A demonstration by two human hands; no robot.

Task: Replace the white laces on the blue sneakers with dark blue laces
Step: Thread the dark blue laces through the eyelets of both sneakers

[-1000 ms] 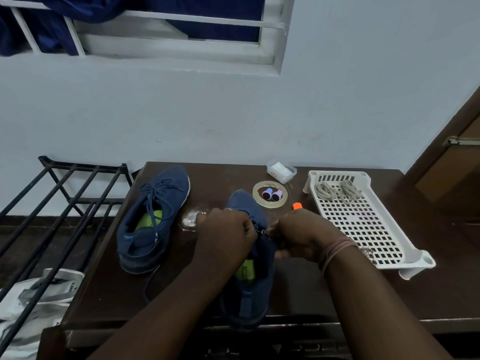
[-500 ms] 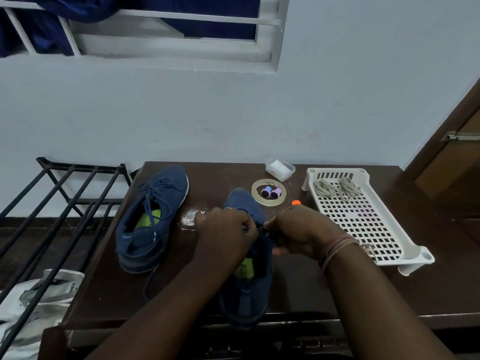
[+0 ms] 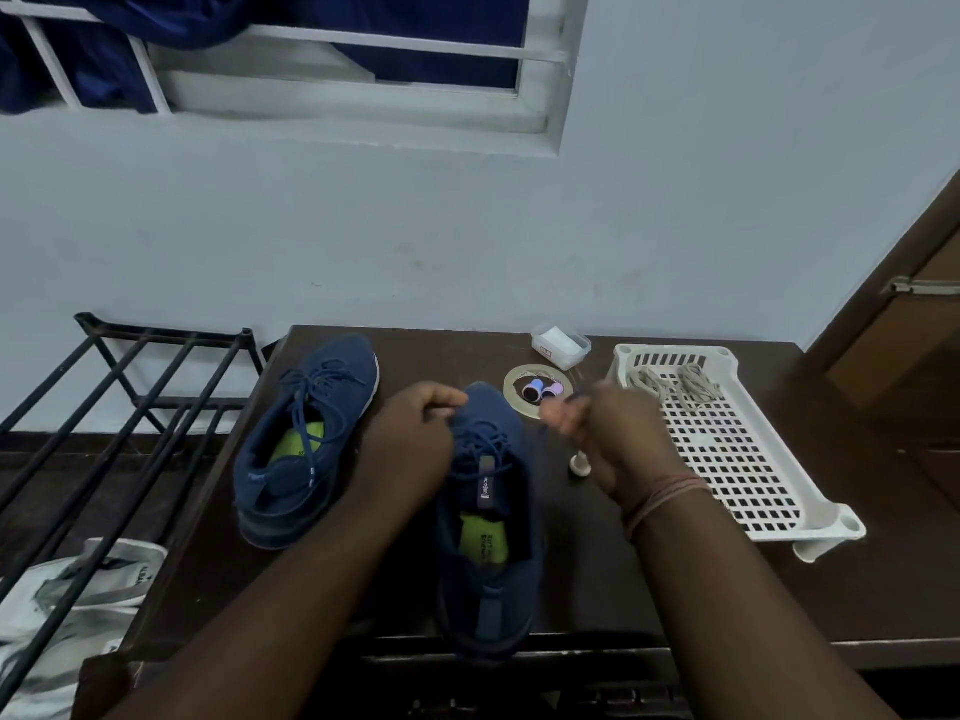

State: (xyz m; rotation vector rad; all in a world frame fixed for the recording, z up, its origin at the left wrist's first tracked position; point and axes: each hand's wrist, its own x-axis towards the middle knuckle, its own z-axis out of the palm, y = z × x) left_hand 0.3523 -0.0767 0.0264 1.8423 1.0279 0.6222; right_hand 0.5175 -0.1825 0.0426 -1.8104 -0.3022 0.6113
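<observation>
Two blue sneakers lie on the dark wooden table (image 3: 623, 589). The left sneaker (image 3: 306, 433) carries a dark blue lace. The right sneaker (image 3: 488, 517) lies in front of me, toe pointing away, with dark blue lace (image 3: 483, 444) crossed over its tongue. My left hand (image 3: 410, 444) rests at the shoe's left side near the toe, fingers curled, pinching a lace end. My right hand (image 3: 597, 433) is raised to the right of the shoe, blurred, fingers pinched on the other lace end. The white laces (image 3: 670, 381) lie bundled in the white tray (image 3: 737, 459).
A tape roll (image 3: 537, 392) with two small spools inside lies behind the right shoe, and a small clear box (image 3: 561, 345) sits near the wall. A black metal rack (image 3: 119, 407) stands left of the table, with a white bag (image 3: 67, 605) below it. A small pale object (image 3: 579, 465) sits under my right wrist.
Both hands moved apart and away from the shoe's middle. The right hand swung up and right, pulling the lace. The crossed lace and tongue are now uncovered.
</observation>
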